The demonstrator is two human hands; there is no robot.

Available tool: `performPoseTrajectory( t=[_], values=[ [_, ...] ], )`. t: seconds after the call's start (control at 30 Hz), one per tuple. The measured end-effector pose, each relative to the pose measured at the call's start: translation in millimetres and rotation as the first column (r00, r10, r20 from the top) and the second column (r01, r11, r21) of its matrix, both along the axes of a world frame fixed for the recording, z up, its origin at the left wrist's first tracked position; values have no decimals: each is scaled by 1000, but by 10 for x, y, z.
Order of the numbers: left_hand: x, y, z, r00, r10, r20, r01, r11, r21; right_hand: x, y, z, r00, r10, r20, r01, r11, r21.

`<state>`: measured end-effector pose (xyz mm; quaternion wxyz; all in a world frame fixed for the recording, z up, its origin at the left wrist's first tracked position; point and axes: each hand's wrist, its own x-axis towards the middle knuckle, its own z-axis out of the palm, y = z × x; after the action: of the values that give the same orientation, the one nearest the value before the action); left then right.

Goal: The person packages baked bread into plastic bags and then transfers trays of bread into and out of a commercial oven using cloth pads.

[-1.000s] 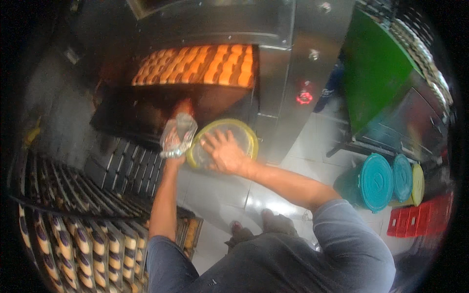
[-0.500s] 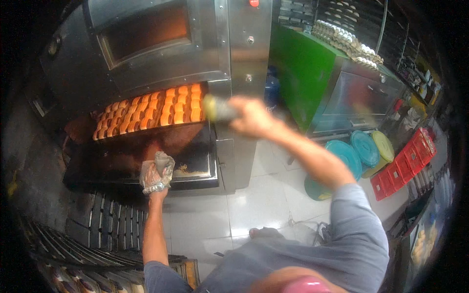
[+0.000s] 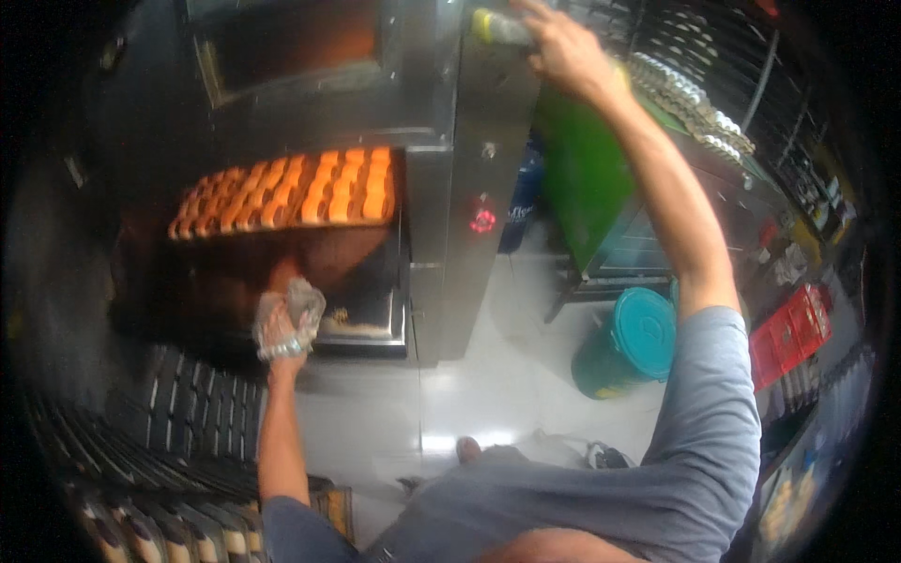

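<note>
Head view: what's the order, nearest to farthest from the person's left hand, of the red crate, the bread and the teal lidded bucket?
1. Bread: just beyond the left hand.
2. Teal lidded bucket: right, on the floor.
3. Red crate: farther right.

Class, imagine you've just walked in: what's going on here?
One person stands before an oven. Their left hand grips a crumpled pale cloth at the dark ledge below rows of bread in the oven. Their right hand is raised beside the oven's steel side panel, holding a blurred yellow-edged object. A lidded teal bin stands on the floor to the right.
</note>
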<state>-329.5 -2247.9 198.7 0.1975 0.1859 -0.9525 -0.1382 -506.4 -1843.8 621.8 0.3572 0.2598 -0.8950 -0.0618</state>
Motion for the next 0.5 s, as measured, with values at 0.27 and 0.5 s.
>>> performPoseTrajectory(
  t=[0.27,0.5],
  values=[
    [-124,48,-59,988,-110,-107,107,994,-36,199,35,-255,980,78,-183,-89,995,-51],
    [16,45,-90,999,-33,-19,33,999,-8,21,69,-369,965,71,-254,-71,997,10]
  ],
)
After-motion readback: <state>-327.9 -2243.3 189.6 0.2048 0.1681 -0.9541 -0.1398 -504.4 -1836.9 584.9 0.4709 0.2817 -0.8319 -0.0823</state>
